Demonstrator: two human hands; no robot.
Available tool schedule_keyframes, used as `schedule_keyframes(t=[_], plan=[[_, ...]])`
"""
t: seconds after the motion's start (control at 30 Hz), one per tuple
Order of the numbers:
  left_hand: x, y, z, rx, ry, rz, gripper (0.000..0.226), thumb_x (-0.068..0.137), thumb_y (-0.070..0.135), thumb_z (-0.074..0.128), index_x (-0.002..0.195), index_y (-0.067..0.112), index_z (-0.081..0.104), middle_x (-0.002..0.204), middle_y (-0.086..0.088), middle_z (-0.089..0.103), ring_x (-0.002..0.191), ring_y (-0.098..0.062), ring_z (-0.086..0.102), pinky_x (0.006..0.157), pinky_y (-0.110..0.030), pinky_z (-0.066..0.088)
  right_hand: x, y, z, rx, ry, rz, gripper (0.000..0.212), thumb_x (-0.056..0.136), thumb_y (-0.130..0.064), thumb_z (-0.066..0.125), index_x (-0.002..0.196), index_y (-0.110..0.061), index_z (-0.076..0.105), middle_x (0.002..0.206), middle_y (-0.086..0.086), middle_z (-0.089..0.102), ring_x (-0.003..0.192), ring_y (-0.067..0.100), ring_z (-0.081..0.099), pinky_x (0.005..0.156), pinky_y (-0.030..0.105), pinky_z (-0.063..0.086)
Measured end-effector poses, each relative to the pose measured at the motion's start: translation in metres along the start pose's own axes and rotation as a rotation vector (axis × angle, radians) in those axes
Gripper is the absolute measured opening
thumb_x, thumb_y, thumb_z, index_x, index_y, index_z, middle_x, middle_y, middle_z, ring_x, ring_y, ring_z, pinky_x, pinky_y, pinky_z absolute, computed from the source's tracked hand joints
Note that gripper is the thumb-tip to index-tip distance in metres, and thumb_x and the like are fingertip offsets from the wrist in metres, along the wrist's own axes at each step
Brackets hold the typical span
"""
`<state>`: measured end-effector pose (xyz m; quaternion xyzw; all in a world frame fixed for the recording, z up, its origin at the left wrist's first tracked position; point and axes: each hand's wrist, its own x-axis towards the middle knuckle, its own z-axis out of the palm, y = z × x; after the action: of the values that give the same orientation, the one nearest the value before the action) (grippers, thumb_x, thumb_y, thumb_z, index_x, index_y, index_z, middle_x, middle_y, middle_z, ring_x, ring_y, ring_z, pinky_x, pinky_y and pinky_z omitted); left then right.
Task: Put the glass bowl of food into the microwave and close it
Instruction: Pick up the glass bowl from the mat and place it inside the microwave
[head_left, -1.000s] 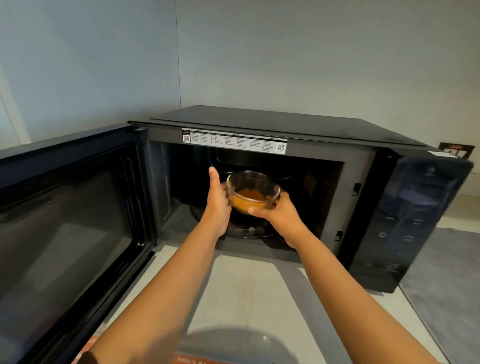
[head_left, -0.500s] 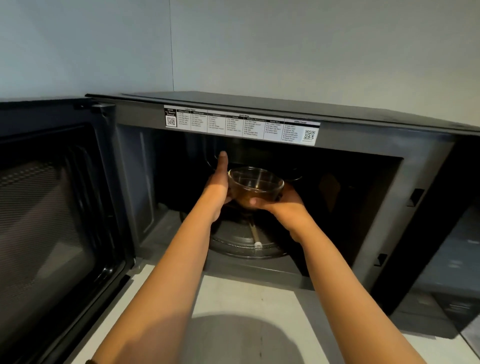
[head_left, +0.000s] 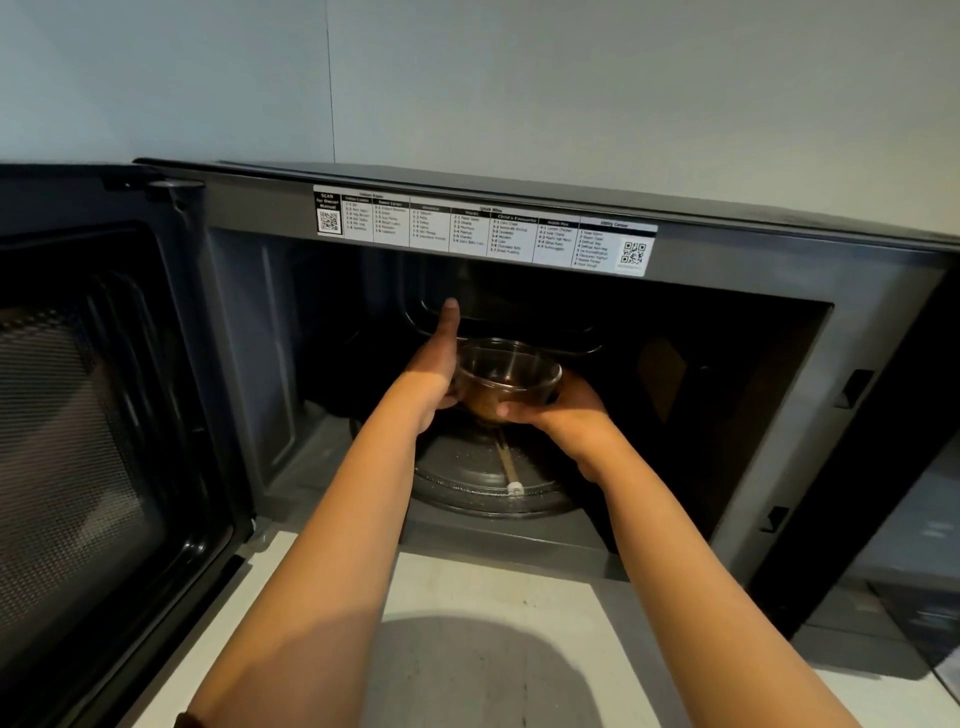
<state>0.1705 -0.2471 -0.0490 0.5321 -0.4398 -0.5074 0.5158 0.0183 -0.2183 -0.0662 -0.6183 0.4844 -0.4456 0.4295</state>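
Glass bowl of brown food (head_left: 506, 382), clear, round: now inside my black microwave (head_left: 753, 364), clamped between left hand (head_left: 431, 376) and right hand (head_left: 563, 415). Lower than before, just above round glass turntable (head_left: 467, 478); black mesh-windowed door (head_left: 104, 415) open, closing outstanding.

1. Both my forearms reach forward, bare, converging ahead of me.
2. My left hand (head_left: 434, 376) cups one side of the grip, thumb pointing straight up.
3. My right hand (head_left: 563, 410) closes the opposite side, fingertips (head_left: 506, 411) curled underneath.
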Motion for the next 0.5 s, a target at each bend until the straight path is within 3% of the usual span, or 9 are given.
schedule_keyframes(t=[0.23,0.33,0.5], plan=[[0.0037,-0.0032,-0.0008,-0.011,-0.004,-0.01,0.077,0.082,0.073,0.023,0.141,0.023,0.033,0.136,-0.013,0.052,0.122,-0.028,0.051,0.088,-0.036,0.042,0.0045,0.004,0.0032,-0.057,0.033,0.029,0.055,0.068,-0.013,0.08,0.118,-0.017,0.058,0.095,-0.009,0.055,0.079,0.003,0.05,0.071,0.017,0.039],[0.0054,-0.0028,-0.0002,-0.009,-0.001,-0.008,0.076,0.083,0.072,0.023,0.14,0.023,0.034,0.135,-0.013,0.053,0.121,-0.029,0.052,0.088,-0.036,0.042,0.0053,0.0039,0.0039,-0.065,0.035,0.034,0.055,0.068,-0.013,0.08,0.118,-0.017,0.058,0.1,-0.005,0.057,0.087,0.008,0.052,0.079,0.023,0.04],[0.0068,-0.0024,-0.0006,-0.01,0.021,-0.028,0.074,0.085,0.071,0.024,0.139,0.022,0.035,0.133,-0.013,0.054,0.119,-0.029,0.053,0.095,-0.039,0.043,0.0052,0.0023,0.0048,-0.092,0.019,0.05,0.039,0.067,-0.011,0.081,0.097,-0.024,0.06,0.1,-0.004,0.059,0.093,0.013,0.054,0.083,0.026,0.042]])
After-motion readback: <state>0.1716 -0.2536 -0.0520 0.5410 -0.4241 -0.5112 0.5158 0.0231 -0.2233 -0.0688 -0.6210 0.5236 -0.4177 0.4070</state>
